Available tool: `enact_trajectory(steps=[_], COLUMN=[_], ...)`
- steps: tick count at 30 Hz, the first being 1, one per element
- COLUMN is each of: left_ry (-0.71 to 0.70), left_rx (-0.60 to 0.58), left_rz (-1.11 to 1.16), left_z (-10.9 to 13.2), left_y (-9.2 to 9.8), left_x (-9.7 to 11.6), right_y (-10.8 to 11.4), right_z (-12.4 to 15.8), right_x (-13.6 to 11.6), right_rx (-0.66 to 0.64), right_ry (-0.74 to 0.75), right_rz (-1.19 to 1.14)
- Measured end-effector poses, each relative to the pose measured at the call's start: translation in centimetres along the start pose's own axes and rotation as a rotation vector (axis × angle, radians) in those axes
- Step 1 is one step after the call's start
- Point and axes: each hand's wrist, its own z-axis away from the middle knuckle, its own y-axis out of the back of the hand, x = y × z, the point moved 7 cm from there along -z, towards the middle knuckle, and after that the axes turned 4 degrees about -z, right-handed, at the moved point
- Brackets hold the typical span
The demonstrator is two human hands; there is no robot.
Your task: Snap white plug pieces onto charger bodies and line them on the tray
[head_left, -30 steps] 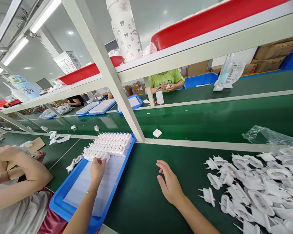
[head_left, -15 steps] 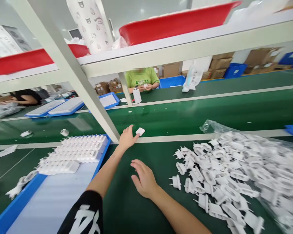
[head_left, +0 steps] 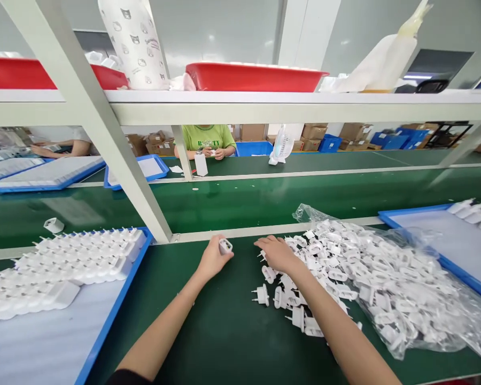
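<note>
My left hand (head_left: 213,260) is closed around a small white charger housing (head_left: 225,246), its hollow end facing up and right. It is just over the green table near the pale divider strip. My right hand (head_left: 278,253) reaches over the left edge of a heap of white plug pieces with metal pins (head_left: 336,275). Its fingers are stretched to the left, with nothing visibly gripped; the fingertips' undersides are hidden. A loose plug piece (head_left: 261,294) lies below that hand, pins pointing left.
At left, a blue tray (head_left: 116,310) holds rows of white chargers (head_left: 84,256), pins up. Another blue tray (head_left: 419,214) stands at right, beside a clear plastic bag (head_left: 457,315). A slanted frame post (head_left: 116,144) rises ahead. A single housing (head_left: 54,225) lies on the far belt. Co-workers sit opposite.
My left hand has taken the white housing from the belt and drawn it back over the table. My right hand has moved right and forward to the plug heap. The view has levelled and turned.
</note>
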Motion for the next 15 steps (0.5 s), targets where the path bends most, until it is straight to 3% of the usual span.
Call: enact_trajectory(steps=[2, 4, 11, 15], left_ry=[-0.007, -0.01, -0.085, -0.105], left_rx=[-0.009, -0.012, -0.136, 0.007], left_rz=[0.06, 0.092, 0.371, 0.209], left_z=[2.6, 4.1, 4.9, 5.3], left_y=[-0.6, -0.9, -0.4, 0.1], left_x=[0.3, 0.0, -1.7, -0.9], right_y=[-1.3, -1.7, -0.1, -1.2], right_z=[-0.5, -0.8, -1.6, -2.2], right_x=[0.9, 1.0, 0.8, -0.4], right_rx=[-0.073, -0.059, 0.123, 0.159], right_ry=[-0.022, -0.052, -0.134, -0.127], right_rz=[-0.004, -0.027, -0.392, -0.739])
